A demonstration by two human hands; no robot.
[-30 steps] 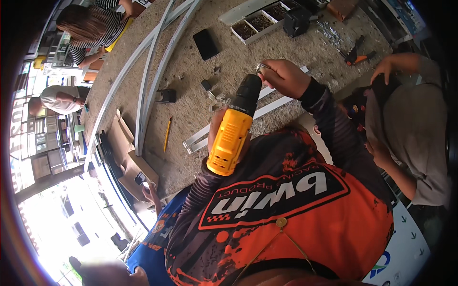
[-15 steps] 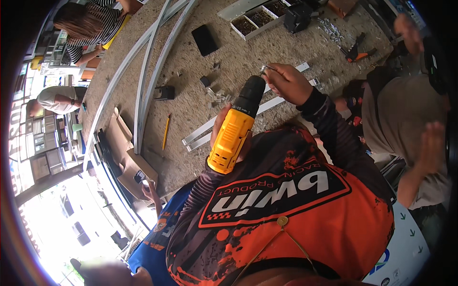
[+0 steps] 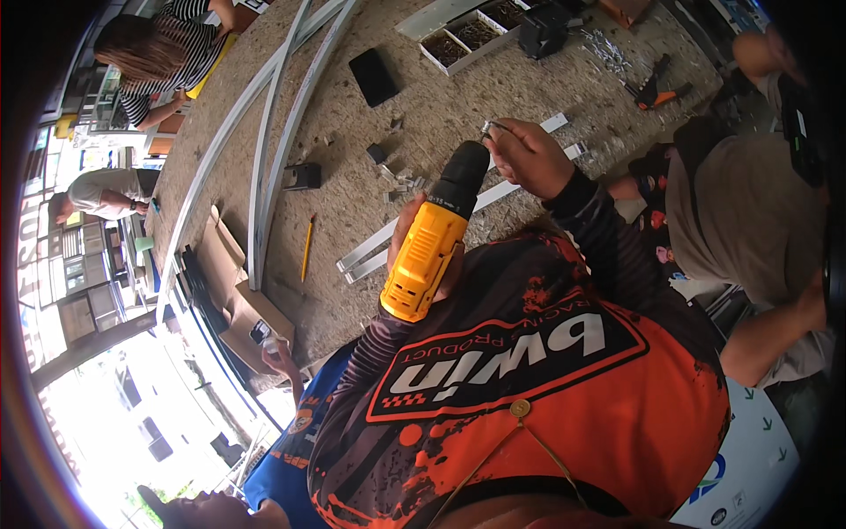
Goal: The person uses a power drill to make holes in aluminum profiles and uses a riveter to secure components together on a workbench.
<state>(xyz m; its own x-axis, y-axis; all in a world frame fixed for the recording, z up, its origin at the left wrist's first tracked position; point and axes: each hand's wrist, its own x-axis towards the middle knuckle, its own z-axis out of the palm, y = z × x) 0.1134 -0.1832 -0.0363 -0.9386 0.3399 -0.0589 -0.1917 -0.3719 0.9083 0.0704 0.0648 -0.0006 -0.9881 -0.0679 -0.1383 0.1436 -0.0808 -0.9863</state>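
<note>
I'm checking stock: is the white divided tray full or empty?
Not empty: the white divided tray holds small brownish pieces in its near compartments. Whether full, I cannot tell.

The yellow power drill (image 3: pixel 425 260) hides its own grip and much of the left hand (image 3: pixel 406 224) (parts show along both sides). The metal piece (image 3: pixel 487 129) in the right hand (image 3: pixel 532 160) is too small to make out. Two metal strips (image 3: pixel 374 241) run partly behind the drill; the top edge cuts off the long pale rails (image 3: pixel 307 84).
</note>
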